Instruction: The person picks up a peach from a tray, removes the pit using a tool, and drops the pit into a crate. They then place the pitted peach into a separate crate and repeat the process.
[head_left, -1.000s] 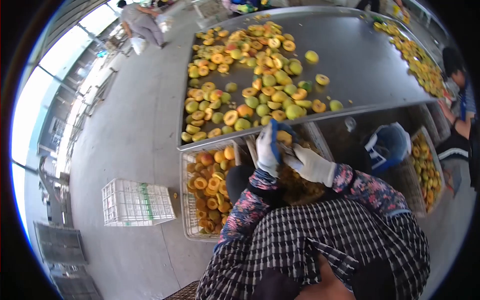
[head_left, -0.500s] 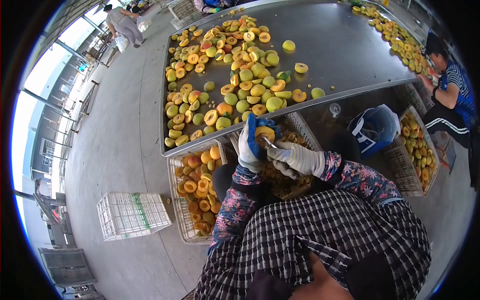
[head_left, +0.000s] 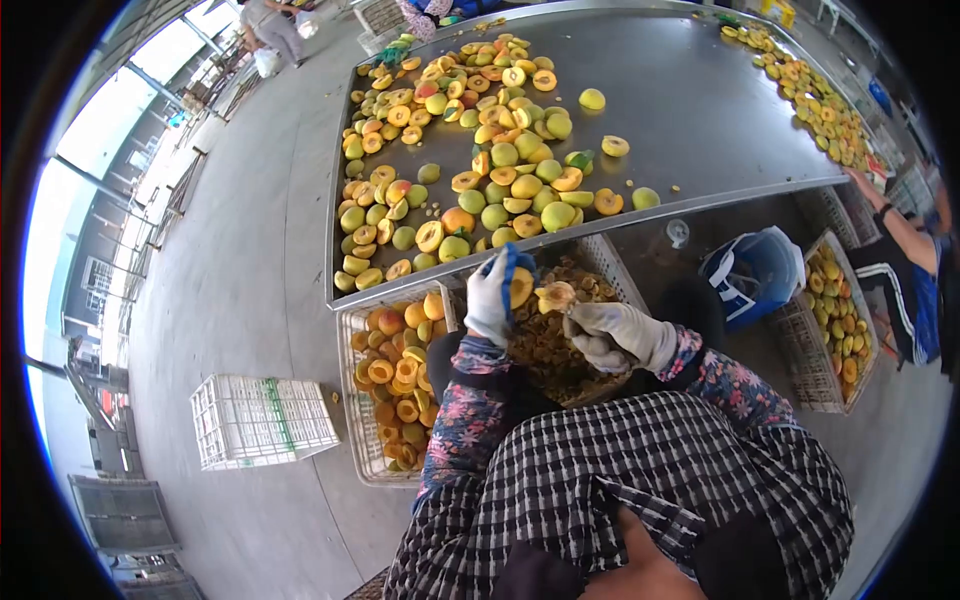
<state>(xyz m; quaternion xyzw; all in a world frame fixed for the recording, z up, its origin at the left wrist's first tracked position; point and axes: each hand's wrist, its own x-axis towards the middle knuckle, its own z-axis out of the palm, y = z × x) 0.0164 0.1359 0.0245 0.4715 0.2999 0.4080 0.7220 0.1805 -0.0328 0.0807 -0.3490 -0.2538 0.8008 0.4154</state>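
Note:
My left hand (head_left: pixel 490 298), in a white and blue glove, is closed around a yellow peach half (head_left: pixel 521 287), its cut face turned to the right. Close by on the right, my gloved right hand (head_left: pixel 622 336) is closed; the slim metal tool seen in it earlier is mostly hidden now. A ragged piece of peach with brownish pit matter (head_left: pixel 556 297) sits at its fingertips, apart from the half. Below both hands stands a crate (head_left: pixel 622 268) of brown-yellow scraps. By my left forearm, a white crate (head_left: pixel 352 420) holds pitted peach halves.
A metal table (head_left: pixel 680 110) with whole and halved peaches lies ahead, its raised edge just beyond my hands. An upturned white crate (head_left: pixel 262 420) stands left. On the right are a blue bucket (head_left: pixel 752 280), a crate of peaches (head_left: pixel 835 385) and a co-worker (head_left: pixel 910 240).
My right hand has drawn away to the right from the peach half, with a ragged piece now at its fingertips. The left hand still holds the half, slightly further left.

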